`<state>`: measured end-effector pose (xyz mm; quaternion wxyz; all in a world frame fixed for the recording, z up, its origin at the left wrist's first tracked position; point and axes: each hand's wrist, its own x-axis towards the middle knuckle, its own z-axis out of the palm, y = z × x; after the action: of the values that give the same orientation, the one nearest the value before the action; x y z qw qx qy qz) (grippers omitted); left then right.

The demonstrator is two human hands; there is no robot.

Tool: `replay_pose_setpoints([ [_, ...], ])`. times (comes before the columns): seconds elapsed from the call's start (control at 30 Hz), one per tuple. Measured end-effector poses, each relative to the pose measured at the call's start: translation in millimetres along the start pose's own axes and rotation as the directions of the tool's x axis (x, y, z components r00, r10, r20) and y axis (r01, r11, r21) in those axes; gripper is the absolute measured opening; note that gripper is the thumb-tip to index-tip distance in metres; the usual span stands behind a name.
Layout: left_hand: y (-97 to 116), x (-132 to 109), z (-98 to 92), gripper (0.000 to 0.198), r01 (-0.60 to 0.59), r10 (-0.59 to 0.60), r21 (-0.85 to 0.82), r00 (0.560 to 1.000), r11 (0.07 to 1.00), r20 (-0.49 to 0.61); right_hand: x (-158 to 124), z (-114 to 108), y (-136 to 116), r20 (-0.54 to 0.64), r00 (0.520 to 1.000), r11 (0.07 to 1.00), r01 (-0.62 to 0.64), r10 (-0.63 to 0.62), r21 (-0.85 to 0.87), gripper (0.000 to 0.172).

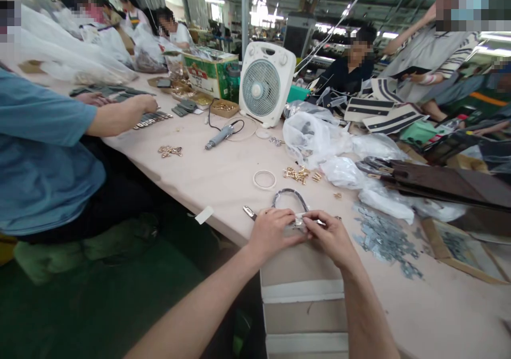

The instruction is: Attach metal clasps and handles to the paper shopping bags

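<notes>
My left hand and right hand sit close together near the front edge of the counter, fingers in a narrow pinch on a small silver fitting, with a dark curved handle just beyond it. A beige bag panel with white bands lies below my hands, past the edge. Just beside my left hand is the steel tip of small pliers. Farther along the counter, a shallow cardboard tray holds gold hardware, and a printed green-and-red cardboard box stands right behind it. Clear plastic bags are heaped ahead of my right hand, one with dark parts showing through it. Near the right edge, a flat cardboard tray holds grey metal pieces, and more grey pieces lie loose on the counter. Loose gold buckles sit ahead of my hands.
</notes>
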<state>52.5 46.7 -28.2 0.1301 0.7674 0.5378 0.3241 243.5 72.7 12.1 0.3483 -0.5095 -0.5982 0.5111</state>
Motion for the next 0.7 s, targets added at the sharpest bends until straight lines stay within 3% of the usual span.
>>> replay_pose_setpoints([
  [0.2, -3, 0, 1.3, 0.044, 0.009, -0.009, -0.035, 1.000, 0.999, 0.003, 4, 1, 9, 0.088, 0.996, 0.997, -0.002, 0.010, -0.082, 0.039],
  [0.43, -5, -1, 2.0, 0.046, 0.005, -0.006, -0.042, 1.000, 0.999, -0.013, 9, 6, 19, -0.003, 0.998, 0.961, 0.057, -0.060, -0.270, 0.033],
  [0.7, -6, -2, 3.8, 0.044, -0.014, 0.011, -0.073, 0.999, 0.997, -0.038, 7, 7, 22, -0.008, 0.997, 0.946, 0.076, -0.082, -0.315, 0.031],
])
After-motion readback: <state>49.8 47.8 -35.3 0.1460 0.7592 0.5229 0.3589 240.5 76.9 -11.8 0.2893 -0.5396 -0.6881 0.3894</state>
